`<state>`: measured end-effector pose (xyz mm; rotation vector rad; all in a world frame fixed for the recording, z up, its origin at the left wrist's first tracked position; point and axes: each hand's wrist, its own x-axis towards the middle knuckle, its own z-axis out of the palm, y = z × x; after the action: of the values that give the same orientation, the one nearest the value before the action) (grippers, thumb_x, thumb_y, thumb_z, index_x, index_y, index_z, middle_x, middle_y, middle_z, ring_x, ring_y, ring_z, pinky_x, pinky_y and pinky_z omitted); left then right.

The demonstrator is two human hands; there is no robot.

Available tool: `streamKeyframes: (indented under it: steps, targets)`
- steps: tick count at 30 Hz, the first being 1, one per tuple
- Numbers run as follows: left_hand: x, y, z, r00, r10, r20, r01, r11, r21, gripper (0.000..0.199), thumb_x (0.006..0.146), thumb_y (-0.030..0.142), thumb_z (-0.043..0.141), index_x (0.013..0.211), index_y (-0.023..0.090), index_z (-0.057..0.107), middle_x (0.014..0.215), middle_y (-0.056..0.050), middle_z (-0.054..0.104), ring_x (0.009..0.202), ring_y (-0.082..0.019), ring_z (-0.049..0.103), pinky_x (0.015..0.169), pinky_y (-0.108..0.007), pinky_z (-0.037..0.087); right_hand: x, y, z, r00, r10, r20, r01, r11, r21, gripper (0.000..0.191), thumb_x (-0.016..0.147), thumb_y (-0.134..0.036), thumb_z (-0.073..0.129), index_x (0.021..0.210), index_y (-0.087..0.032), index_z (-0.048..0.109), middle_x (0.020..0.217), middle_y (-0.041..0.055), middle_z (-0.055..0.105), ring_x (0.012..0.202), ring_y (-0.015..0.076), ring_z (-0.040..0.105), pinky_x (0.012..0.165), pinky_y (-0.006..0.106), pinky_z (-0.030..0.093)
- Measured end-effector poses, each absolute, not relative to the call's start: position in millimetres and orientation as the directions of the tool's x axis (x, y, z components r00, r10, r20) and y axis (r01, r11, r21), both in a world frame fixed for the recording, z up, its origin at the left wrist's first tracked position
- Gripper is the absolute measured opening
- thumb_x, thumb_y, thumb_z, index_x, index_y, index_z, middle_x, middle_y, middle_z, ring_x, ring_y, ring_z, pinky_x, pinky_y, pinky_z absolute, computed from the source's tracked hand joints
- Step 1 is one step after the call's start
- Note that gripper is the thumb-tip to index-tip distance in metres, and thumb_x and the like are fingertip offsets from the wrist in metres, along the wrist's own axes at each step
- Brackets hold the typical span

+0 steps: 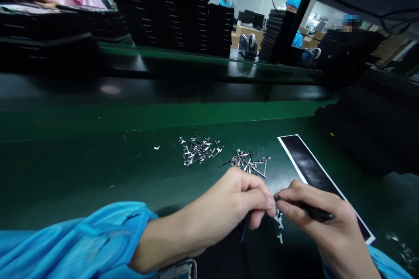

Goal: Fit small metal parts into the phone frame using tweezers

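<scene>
My left hand (242, 196) is closed, thumb and fingertips pinched together over the green bench. What lies between those fingertips is too small and hidden to name. Close against it, my right hand (327, 213) grips a slim black tool (316, 212) whose tip meets the left fingertips; its exact kind does not show. Just under the fingertips lie small white slips (279, 226). Beyond my left hand sit two loose piles of thin dark and silvery strips, a left pile (198, 150) and a right pile (247, 162).
A long black sheet with a white border (314, 170) lies at the right. Part of a device frame (178, 269) shows at the bottom edge. Tall stacks of black trays (163, 8) and a tape dispenser (248, 45) line the raised shelf. Several people in blue caps are farther back.
</scene>
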<state>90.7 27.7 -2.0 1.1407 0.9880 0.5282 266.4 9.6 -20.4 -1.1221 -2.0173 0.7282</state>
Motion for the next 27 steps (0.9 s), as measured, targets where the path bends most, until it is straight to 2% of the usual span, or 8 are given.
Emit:
streamKeyframes:
  steps: [3, 8, 10, 14, 16, 18, 22, 27]
  targets:
    - [93.6, 25.6, -5.0, 0.490, 0.791, -0.367, 0.059, 0.390, 0.919, 0.017, 0.064, 0.028, 0.050, 0.057, 0.015, 0.058, 0.044, 0.004, 0.046, 0.056, -0.013, 0.043, 0.069, -0.026, 0.034, 262.3, 6.0, -25.0, -0.398, 0.809, 0.433, 0.502, 0.587, -0.635, 0.009, 0.083, -0.012, 0.053, 0.081, -0.019, 0.059, 0.063, -0.0024, 0.054, 0.053, 0.0073, 0.051, 0.048, 0.017, 0.041]
    - [95.2, 20.8, -6.5, 0.466, 0.820, -0.333, 0.018, 0.368, 0.930, 0.016, 0.064, 0.026, 0.049, 0.056, 0.014, 0.056, 0.044, 0.004, 0.046, 0.054, -0.011, 0.043, 0.069, -0.023, 0.037, 259.8, 4.8, -33.9, -0.548, 0.471, 0.692, 0.654, 0.756, 0.003, 0.016, 0.075, 0.003, 0.053, 0.089, -0.006, 0.057, 0.058, 0.0039, 0.053, 0.050, 0.0117, 0.047, 0.048, 0.026, 0.040]
    - [93.0, 22.1, -7.8, 0.477, 0.823, -0.307, 0.143, 0.272, 0.952, 0.019, 0.069, 0.026, 0.046, 0.060, 0.014, 0.056, 0.046, 0.004, 0.048, 0.055, -0.011, 0.045, 0.068, -0.023, 0.039, 262.9, 8.0, -36.4, -0.547, 0.434, 0.716, 0.669, 0.741, 0.063, 0.014, 0.075, 0.004, 0.051, 0.086, -0.003, 0.058, 0.056, 0.0055, 0.052, 0.050, 0.0131, 0.047, 0.048, 0.028, 0.039]
    - [88.8, 33.7, -21.6, 0.529, 0.825, -0.199, 0.479, -0.096, 0.873, 0.029, 0.082, 0.026, 0.041, 0.059, 0.015, 0.055, 0.056, -0.001, 0.055, 0.061, -0.016, 0.050, 0.067, -0.030, 0.040, 275.1, 13.4, -37.4, -0.290, 0.761, 0.580, 0.685, 0.588, -0.429, 0.010, 0.081, -0.011, 0.054, 0.074, -0.014, 0.061, 0.065, 0.0038, 0.057, 0.056, 0.0112, 0.053, 0.049, 0.022, 0.041]
    - [90.1, 40.0, -31.1, 0.504, 0.857, -0.107, 0.543, -0.218, 0.811, 0.023, 0.082, 0.021, 0.047, 0.067, 0.012, 0.061, 0.074, -0.007, 0.061, 0.080, -0.024, 0.051, 0.080, -0.041, 0.036, 281.8, 12.2, -35.9, -0.135, 0.944, 0.301, 0.555, 0.324, -0.766, 0.016, 0.080, -0.026, 0.060, 0.067, -0.017, 0.063, 0.065, 0.0020, 0.059, 0.054, 0.0100, 0.052, 0.044, 0.019, 0.038]
    - [94.4, 42.1, -37.1, 0.480, 0.877, 0.000, 0.582, -0.319, 0.748, 0.015, 0.079, 0.016, 0.053, 0.086, 0.008, 0.065, 0.102, -0.015, 0.059, 0.103, -0.032, 0.042, 0.092, -0.051, 0.025, 287.1, 8.0, -33.8, -0.007, 1.000, 0.029, 0.347, 0.029, -0.937, 0.019, 0.072, -0.036, 0.067, 0.064, -0.018, 0.066, 0.060, 0.0015, 0.058, 0.048, 0.0078, 0.046, 0.039, 0.018, 0.032]
    - [108.9, 28.9, -33.3, 0.526, 0.830, 0.185, 0.463, -0.462, 0.757, 0.022, 0.085, 0.015, 0.052, 0.106, 0.016, 0.058, 0.113, -0.007, 0.056, 0.107, -0.023, 0.045, 0.096, -0.040, 0.029, 294.1, -3.1, -28.5, 0.019, 0.986, -0.168, 0.168, -0.169, -0.971, 0.021, 0.067, -0.036, 0.072, 0.062, -0.016, 0.065, 0.052, 0.0004, 0.056, 0.040, 0.0035, 0.035, 0.036, 0.016, 0.024]
    - [127.7, 3.5, -27.1, 0.545, 0.780, 0.308, 0.302, -0.525, 0.796, 0.008, 0.082, 0.019, 0.057, 0.091, 0.019, 0.059, 0.085, 0.000, 0.061, 0.078, -0.017, 0.058, 0.068, -0.027, 0.045, 302.6, -22.9, -24.6, -0.071, 0.971, 0.227, 0.578, 0.226, -0.785, 0.021, 0.086, -0.026, 0.052, 0.070, -0.016, 0.060, 0.055, -0.0002, 0.058, 0.040, 0.0073, 0.044, 0.035, 0.018, 0.033]
